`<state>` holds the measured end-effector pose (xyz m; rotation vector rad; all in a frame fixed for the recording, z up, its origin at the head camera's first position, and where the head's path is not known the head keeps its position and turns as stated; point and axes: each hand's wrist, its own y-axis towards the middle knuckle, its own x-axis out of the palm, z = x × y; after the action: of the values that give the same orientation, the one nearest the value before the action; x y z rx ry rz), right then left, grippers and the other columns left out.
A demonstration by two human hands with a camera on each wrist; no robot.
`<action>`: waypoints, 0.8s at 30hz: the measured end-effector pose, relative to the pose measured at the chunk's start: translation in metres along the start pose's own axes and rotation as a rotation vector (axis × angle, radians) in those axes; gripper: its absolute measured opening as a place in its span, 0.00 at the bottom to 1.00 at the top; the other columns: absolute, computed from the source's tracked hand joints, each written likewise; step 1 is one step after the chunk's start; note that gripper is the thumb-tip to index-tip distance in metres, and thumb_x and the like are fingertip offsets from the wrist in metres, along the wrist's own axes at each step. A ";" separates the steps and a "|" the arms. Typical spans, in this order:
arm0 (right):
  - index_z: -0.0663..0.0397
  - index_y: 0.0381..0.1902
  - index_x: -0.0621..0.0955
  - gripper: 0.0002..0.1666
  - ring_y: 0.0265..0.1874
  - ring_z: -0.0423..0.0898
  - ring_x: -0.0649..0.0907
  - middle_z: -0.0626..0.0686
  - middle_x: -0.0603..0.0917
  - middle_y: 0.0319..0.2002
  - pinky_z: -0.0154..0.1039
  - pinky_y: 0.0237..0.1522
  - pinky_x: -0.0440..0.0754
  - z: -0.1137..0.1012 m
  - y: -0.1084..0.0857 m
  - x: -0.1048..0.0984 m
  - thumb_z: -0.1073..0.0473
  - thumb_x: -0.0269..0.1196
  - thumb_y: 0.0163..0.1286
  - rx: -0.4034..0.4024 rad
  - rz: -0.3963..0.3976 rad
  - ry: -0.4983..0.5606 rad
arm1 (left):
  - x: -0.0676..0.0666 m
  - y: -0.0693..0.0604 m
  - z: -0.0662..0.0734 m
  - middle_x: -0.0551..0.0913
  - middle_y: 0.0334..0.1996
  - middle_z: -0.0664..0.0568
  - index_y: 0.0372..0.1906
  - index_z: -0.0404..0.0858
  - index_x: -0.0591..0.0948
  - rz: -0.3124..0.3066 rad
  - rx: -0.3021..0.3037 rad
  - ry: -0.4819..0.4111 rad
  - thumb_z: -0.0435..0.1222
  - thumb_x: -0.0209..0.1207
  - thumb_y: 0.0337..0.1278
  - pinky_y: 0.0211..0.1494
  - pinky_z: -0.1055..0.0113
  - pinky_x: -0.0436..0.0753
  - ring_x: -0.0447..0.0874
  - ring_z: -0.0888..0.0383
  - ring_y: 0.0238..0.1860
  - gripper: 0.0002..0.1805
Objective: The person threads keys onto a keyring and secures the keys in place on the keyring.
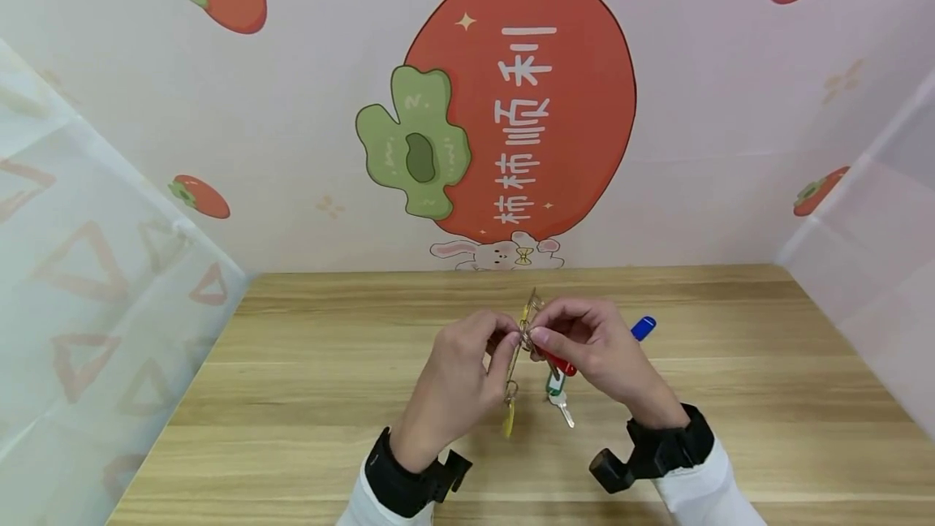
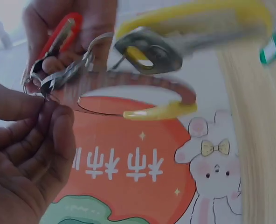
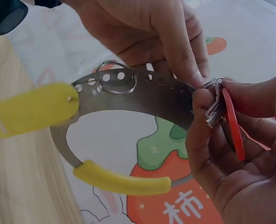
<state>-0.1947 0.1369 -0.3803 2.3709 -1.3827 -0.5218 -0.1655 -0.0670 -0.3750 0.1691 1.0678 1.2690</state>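
Note:
A curved metal key hoop (image 3: pixel 147 100) has a row of holes and a yellow sleeve (image 3: pixel 124 181). From a split ring through one hole hangs a yellow key tag (image 3: pixel 35 108), with a silver key (image 2: pixel 152 49) beside it in the left wrist view. My left hand (image 1: pixel 456 376) pinches the hoop near its end, between thumb and fingers. Touching it there, my right hand (image 1: pixel 602 347) pinches metal rings attached to a red key tag (image 3: pixel 233 123), which lies against its palm. Fingertips partly hide where rings and hoop meet.
On the wooden table (image 1: pixel 292 396), a green key tag (image 1: pixel 556 382) with a silver key (image 1: pixel 562 409) lies below the right hand. A blue tag (image 1: pixel 643 328) sticks out behind that hand. A printed backdrop (image 1: pixel 694 104) rises at the table's far edge.

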 end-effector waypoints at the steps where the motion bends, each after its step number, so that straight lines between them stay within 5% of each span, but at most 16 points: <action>1: 0.64 0.40 0.84 0.05 0.29 0.47 0.86 0.57 0.86 0.33 0.39 0.33 0.87 0.000 0.000 0.000 0.74 0.62 0.70 0.005 0.008 -0.020 | 0.000 0.000 0.000 0.83 0.32 0.52 0.39 0.33 0.81 0.004 0.032 0.042 0.25 0.61 0.65 0.35 0.74 0.81 0.80 0.63 0.30 0.02; 4: 0.62 0.39 0.84 0.05 0.28 0.46 0.85 0.56 0.86 0.33 0.37 0.32 0.86 -0.002 0.001 0.001 0.72 0.63 0.70 0.035 0.034 -0.066 | 0.001 0.000 0.001 0.81 0.30 0.53 0.38 0.34 0.81 0.006 0.078 0.105 0.25 0.63 0.62 0.33 0.77 0.79 0.79 0.64 0.29 0.03; 7: 0.62 0.39 0.84 0.04 0.28 0.46 0.85 0.55 0.86 0.33 0.36 0.32 0.85 -0.002 0.000 0.001 0.72 0.63 0.70 0.053 0.049 -0.083 | 0.002 0.000 0.001 0.81 0.31 0.53 0.39 0.34 0.81 0.000 0.070 0.074 0.25 0.62 0.63 0.34 0.78 0.79 0.79 0.63 0.30 0.03; 13: 0.65 0.40 0.83 0.03 0.30 0.46 0.85 0.55 0.86 0.34 0.36 0.33 0.85 -0.002 0.000 0.000 0.72 0.62 0.71 0.059 0.064 -0.046 | 0.003 -0.001 -0.001 0.82 0.35 0.53 0.41 0.34 0.80 -0.009 -0.036 -0.094 0.26 0.60 0.67 0.36 0.73 0.82 0.81 0.62 0.34 0.02; 18: 0.64 0.40 0.84 0.04 0.30 0.46 0.85 0.55 0.86 0.34 0.36 0.33 0.85 -0.002 0.000 0.000 0.71 0.63 0.71 0.071 0.071 -0.060 | 0.000 0.000 0.000 0.82 0.34 0.55 0.41 0.36 0.80 -0.041 -0.102 -0.119 0.28 0.59 0.68 0.34 0.71 0.82 0.81 0.62 0.36 0.02; 24: 0.61 0.42 0.85 0.09 0.29 0.46 0.84 0.56 0.86 0.34 0.36 0.30 0.84 -0.001 0.000 -0.002 0.75 0.63 0.69 -0.006 0.021 -0.079 | -0.004 -0.001 0.001 0.82 0.35 0.55 0.41 0.37 0.80 -0.076 -0.171 -0.161 0.30 0.58 0.70 0.36 0.69 0.83 0.81 0.62 0.37 0.02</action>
<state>-0.1949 0.1388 -0.3792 2.3519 -1.4357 -0.6195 -0.1643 -0.0701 -0.3729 0.0981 0.8167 1.2499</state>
